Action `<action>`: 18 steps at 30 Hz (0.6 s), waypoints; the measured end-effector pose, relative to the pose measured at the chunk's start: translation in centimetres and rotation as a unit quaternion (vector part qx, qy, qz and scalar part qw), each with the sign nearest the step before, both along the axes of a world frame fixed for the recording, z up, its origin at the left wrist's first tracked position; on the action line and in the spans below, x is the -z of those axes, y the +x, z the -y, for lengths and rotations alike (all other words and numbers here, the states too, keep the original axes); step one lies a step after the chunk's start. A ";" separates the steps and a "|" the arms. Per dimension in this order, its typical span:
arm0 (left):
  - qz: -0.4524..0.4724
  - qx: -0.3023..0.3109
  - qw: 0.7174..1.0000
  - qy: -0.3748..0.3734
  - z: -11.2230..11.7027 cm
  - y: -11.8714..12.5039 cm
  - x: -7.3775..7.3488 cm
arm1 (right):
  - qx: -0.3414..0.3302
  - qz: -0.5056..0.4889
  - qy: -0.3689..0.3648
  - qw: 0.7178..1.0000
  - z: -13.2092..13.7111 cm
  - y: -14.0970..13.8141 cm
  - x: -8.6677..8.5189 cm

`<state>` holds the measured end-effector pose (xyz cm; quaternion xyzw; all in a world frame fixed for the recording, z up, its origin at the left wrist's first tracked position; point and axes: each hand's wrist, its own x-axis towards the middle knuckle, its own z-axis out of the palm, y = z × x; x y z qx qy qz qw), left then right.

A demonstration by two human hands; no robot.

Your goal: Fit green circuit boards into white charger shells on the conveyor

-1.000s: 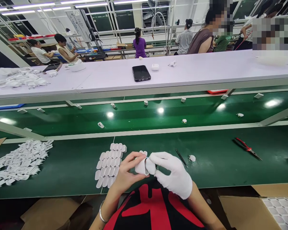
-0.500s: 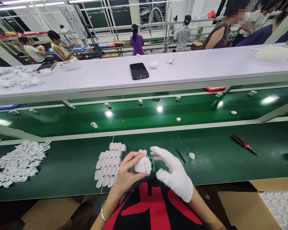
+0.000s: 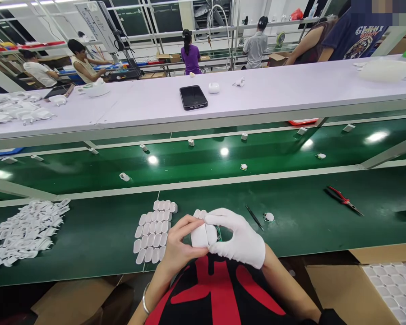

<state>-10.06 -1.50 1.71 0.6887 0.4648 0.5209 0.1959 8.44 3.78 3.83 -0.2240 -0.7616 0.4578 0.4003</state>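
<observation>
In front of my chest, my bare left hand [image 3: 178, 241] is closed on a white plastic charger housing [image 3: 199, 235], fingers over its top and thumb beneath. My right hand [image 3: 246, 239], in a white glove, pinches the housing's right end between thumb and fingers. A green circuit board [image 3: 219, 233] sticks out at that end, partly hidden by the glove. Left of my hands stand rows of white housings [image 3: 152, 229], and a few more white housings [image 3: 199, 213] sit just behind my fingers. A black pen-like tool [image 3: 254, 217] and a small board with a white part [image 3: 269, 217] lie to the right.
Red-handled pliers [image 3: 344, 200] lie far right. A heap of white plastic parts [image 3: 27, 232] covers the left bench. Behind runs a green conveyor [image 3: 196, 164] with scattered pieces, below a white shelf [image 3: 149, 106] holding a phone [image 3: 193, 97]. Cardboard boxes [image 3: 334, 289] flank me; several people work beyond.
My right hand has moved left and closed from an open pose onto the housing's right end. Pieces on the conveyor have shifted slightly left. My left hand keeps its hold.
</observation>
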 end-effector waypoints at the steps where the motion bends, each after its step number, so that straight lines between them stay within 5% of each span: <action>1: -0.004 0.001 1.000 -0.002 0.0 0.0 -0.1 | 0.002 0.001 -0.008 1.000 0.1 -0.1 0.0; 12: 0.043 0.006 0.998 -0.047 0.3 0.7 -0.2 | -0.035 -0.027 -0.189 0.981 -0.4 0.2 0.3; 18: 0.025 -0.016 0.999 -0.014 0.1 0.9 -0.3 | -0.105 -0.050 -0.375 0.920 -0.7 0.4 0.3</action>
